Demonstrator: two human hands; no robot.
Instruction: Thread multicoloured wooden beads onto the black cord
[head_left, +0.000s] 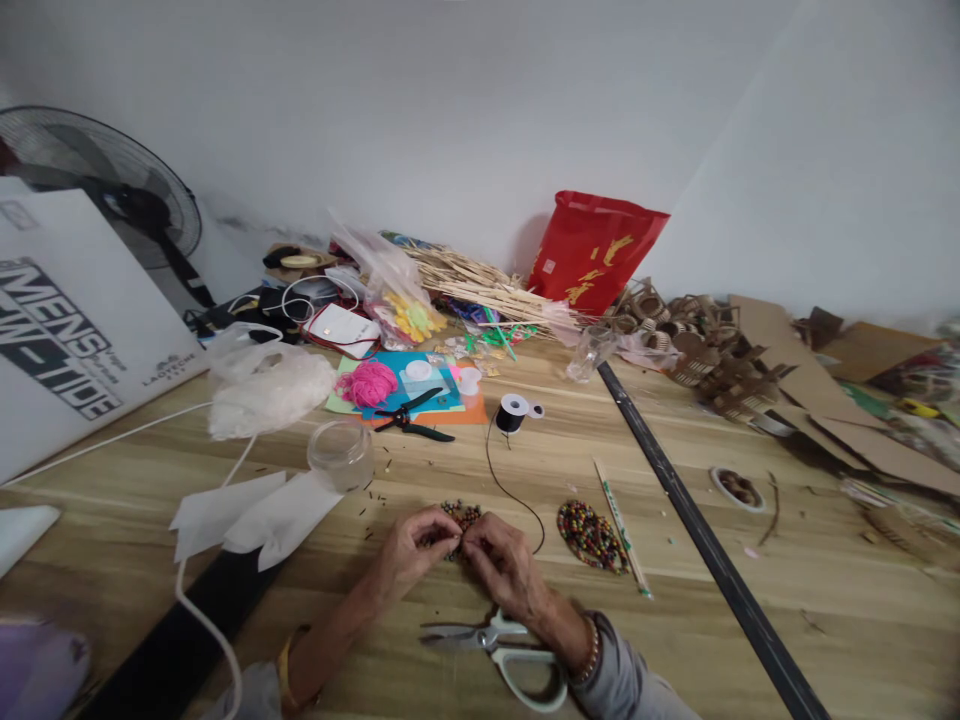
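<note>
My left hand (420,545) and my right hand (506,565) meet above a small pile of mixed beads (461,514). Both are closed in a pinch, fingertips nearly touching; what lies between them is too small to make out. A thin black cord (517,497) curves from a white-flanged spool (512,412) and passes out of sight by my right hand. Scissors with pale handles (529,670) lie just below, near my right wrist, blades pointing left. On the right is a coil of multicoloured strung beads (589,537), next to a thin bundle of sticks (622,530).
A clear jar (340,457) and white tissues (262,515) stand left. Black-handled pliers (412,417) lie by pink yarn (367,382). Beyond are wooden strips (480,275) and a red bag (596,250). A dark strip (697,530) crosses the table at right, past it a small dish (737,490).
</note>
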